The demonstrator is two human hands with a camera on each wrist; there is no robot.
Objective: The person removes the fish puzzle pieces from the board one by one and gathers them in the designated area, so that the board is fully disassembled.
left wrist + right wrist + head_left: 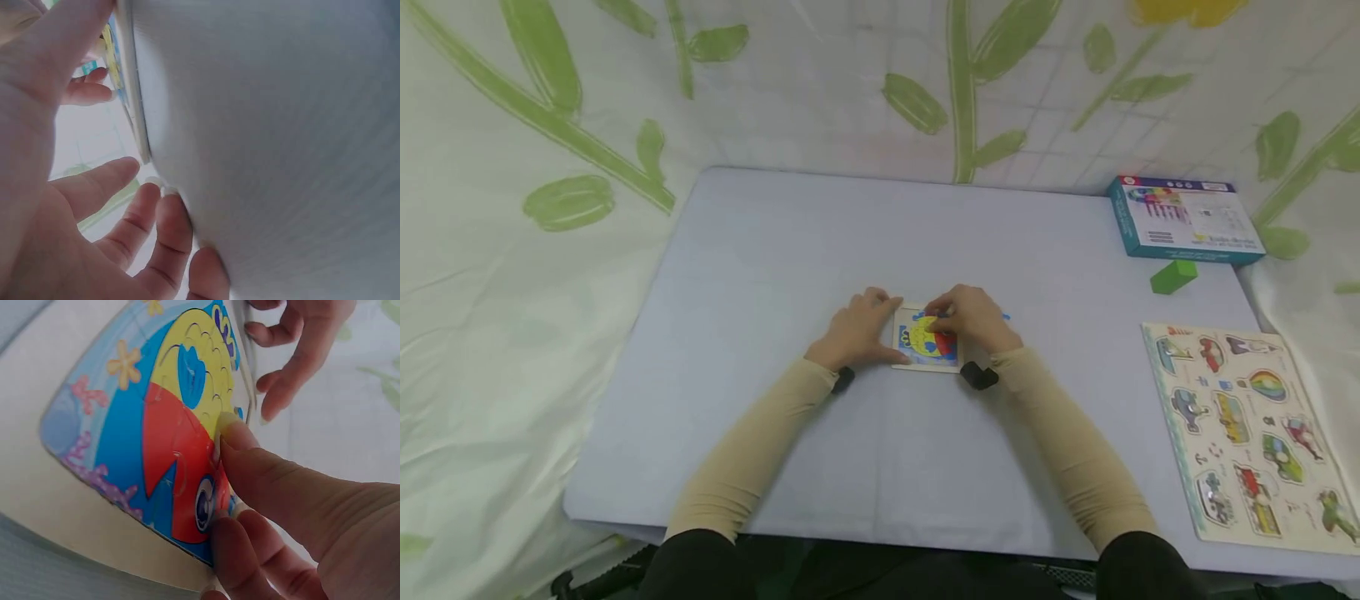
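A wooden-framed fish puzzle (928, 340) lies flat on the table; its yellow and red fish (169, 431) on a blue background fills the right wrist view. My left hand (861, 329) is spread at the puzzle's left side, thumb by the lower-left corner and fingers by the upper-left one. In the left wrist view, the frame's pale edge (132, 81) runs beside the left hand (94, 219). My right hand (973, 317) is over the puzzle's right part. Its thumb and fingertips pinch a red piece (215, 459) near the fish's eye; the piece's far edge is hidden.
At the table's back right lies a teal-edged box (1191, 221), with a green block (1174, 277) just in front. A large wooden vehicle puzzle board (1213, 483) covers the right side. A leaf-patterned curtain (820, 108) hangs behind the table (775, 242).
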